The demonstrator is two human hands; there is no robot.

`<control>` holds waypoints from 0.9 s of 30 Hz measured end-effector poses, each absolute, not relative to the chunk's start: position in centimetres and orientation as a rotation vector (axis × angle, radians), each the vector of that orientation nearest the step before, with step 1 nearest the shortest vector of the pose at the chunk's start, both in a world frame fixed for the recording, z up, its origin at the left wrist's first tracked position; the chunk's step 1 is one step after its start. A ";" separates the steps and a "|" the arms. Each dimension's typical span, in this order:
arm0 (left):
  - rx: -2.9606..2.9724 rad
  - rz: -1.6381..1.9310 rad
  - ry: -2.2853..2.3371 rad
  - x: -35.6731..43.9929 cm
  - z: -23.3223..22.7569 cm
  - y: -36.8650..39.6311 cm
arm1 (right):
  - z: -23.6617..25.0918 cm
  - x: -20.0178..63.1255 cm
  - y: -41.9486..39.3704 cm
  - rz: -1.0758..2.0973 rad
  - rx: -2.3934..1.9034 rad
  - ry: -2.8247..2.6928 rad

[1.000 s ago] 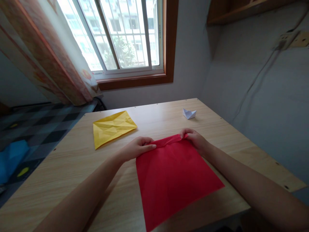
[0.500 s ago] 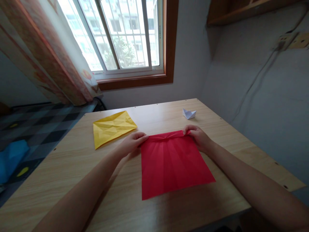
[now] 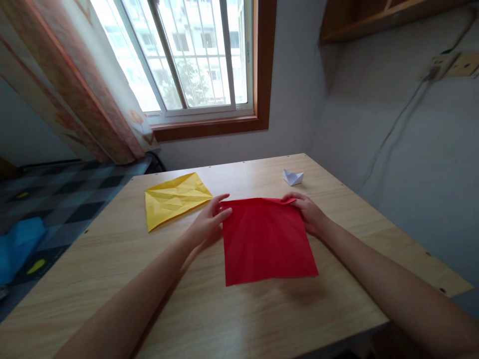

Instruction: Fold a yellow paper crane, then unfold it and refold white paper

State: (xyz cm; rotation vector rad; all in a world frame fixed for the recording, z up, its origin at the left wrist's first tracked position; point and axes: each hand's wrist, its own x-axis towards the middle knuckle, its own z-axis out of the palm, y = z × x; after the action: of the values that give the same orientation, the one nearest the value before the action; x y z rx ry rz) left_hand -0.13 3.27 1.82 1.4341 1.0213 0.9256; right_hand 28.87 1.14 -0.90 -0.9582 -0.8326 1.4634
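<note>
Both hands, left (image 3: 207, 225) and right (image 3: 307, 213), pinch the far corners of the red paper (image 3: 266, 242) lying on the table (image 3: 112, 259)

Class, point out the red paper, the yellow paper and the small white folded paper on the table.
red paper (image 3: 267, 242), head view, middle of the sheet.
yellow paper (image 3: 174, 198), head view, creased middle.
white folded paper (image 3: 293, 176), head view, middle of the small folded shape.

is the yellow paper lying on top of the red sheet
No, the yellow paper lies apart on the table, left of the red sheet.
</note>
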 end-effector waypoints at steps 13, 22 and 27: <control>1.215 1.070 1.156 0.7 2.4 2.7 | -1.7 27.8 0.8 1.539 -0.938 -0.942; 0.873 1.745 1.366 -4.6 3.6 7.6 | -1.5 29.0 1.8 1.410 -1.070 -0.719; 0.861 1.834 1.514 -8.9 3.7 9.7 | -1.3 28.9 1.7 1.425 -1.072 -0.730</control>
State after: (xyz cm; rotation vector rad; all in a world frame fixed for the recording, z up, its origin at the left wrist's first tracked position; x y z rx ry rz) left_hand -8.94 9.70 3.72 0.8611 1.5137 1.8341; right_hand 28.94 1.74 -1.28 -1.0719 -0.7297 1.4252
